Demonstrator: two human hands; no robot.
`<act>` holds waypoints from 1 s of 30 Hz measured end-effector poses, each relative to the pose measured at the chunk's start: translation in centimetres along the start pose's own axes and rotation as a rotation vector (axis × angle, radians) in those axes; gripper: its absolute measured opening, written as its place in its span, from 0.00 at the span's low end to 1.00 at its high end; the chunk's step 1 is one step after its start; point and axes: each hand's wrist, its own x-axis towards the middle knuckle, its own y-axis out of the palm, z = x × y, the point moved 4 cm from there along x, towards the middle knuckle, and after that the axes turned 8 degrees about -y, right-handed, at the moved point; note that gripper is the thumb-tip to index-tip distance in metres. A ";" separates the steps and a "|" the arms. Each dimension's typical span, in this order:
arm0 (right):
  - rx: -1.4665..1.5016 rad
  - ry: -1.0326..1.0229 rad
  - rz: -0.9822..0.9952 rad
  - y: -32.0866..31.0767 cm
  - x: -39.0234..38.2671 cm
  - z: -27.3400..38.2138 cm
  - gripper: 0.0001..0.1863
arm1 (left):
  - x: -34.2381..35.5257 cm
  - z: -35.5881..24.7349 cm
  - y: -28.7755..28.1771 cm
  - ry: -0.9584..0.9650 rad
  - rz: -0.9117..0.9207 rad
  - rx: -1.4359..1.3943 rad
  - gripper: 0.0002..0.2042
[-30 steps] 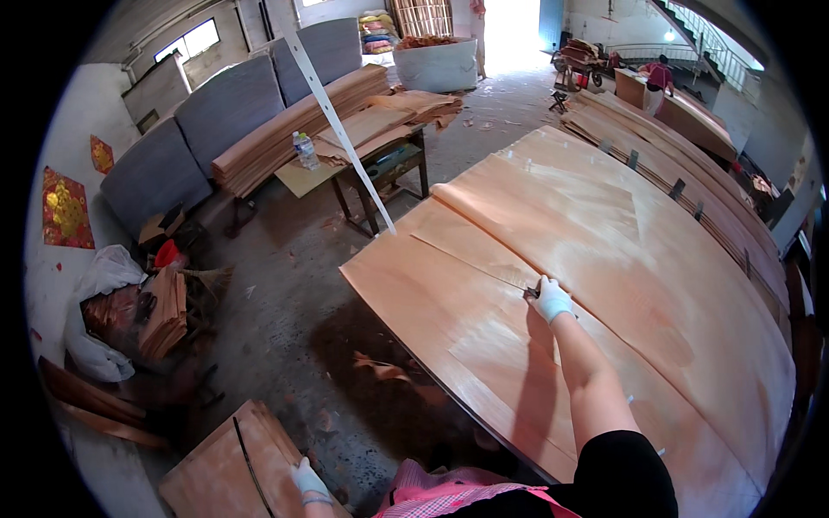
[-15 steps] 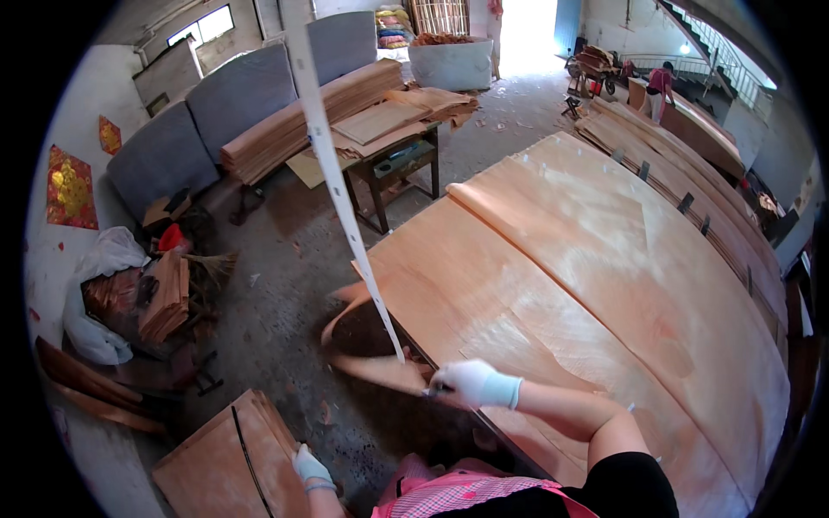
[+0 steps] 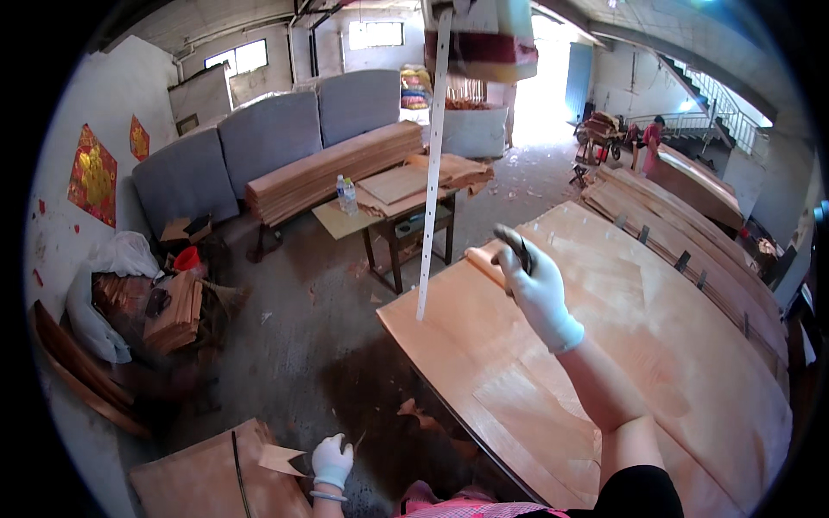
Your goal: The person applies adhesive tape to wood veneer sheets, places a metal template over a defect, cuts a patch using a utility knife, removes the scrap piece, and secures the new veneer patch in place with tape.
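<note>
My right hand (image 3: 537, 293), in a white glove, is raised over the large veneer-covered table (image 3: 673, 363), its fingers closed on a dark hand tool (image 3: 518, 246), whose exact kind is unclear. My left hand (image 3: 332, 459), also gloved, is low beside a strapped stack of veneer sheets (image 3: 186, 483), with curled fingers at a thin scrap; what they grip I cannot make out. A pale pointed veneer strip (image 3: 278, 459) lies or hangs just left of that hand. A white perforated strip (image 3: 430, 216) hangs vertically at the table's far left corner, in front of a bulky overhead object (image 3: 479, 47).
A side table (image 3: 337, 216) holds two bottles (image 3: 345, 194) and boards. Long veneer stacks (image 3: 328, 164) and grey padded panels (image 3: 268, 147) stand behind it. A co-worker (image 3: 652, 138) works at the right rear. Bags, scraps and a red bucket (image 3: 188, 259) line the left wall.
The view has tilted up. My right hand has risen from the table's near left edge, where it moved a veneer strip. My left hand has shifted rightward from the strapped stack's edge.
</note>
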 end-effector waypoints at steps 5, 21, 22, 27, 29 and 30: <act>-0.122 -0.293 -0.041 2.9 8.7 6.3 0.32 | 0.1 -1.9 0.8 0.120 -0.049 -0.260 0.16; -0.223 -0.305 -0.008 7.2 6.9 7.9 0.14 | -1.7 6.7 4.2 -0.110 0.015 -0.736 0.14; -0.181 -0.315 0.015 6.9 4.5 6.4 0.14 | -1.1 6.0 4.6 -0.158 0.064 -0.821 0.10; 0.047 0.085 0.378 5.7 -10.4 0.1 0.11 | -0.2 -6.2 -2.1 0.072 0.109 -1.076 0.11; -0.026 0.155 0.459 5.4 -16.2 -0.8 0.12 | -1.5 -12.6 -5.7 0.177 0.132 -1.229 0.17; -0.041 0.281 0.519 5.2 -19.0 -1.8 0.13 | -2.3 -15.3 -6.8 0.255 0.274 -1.355 0.21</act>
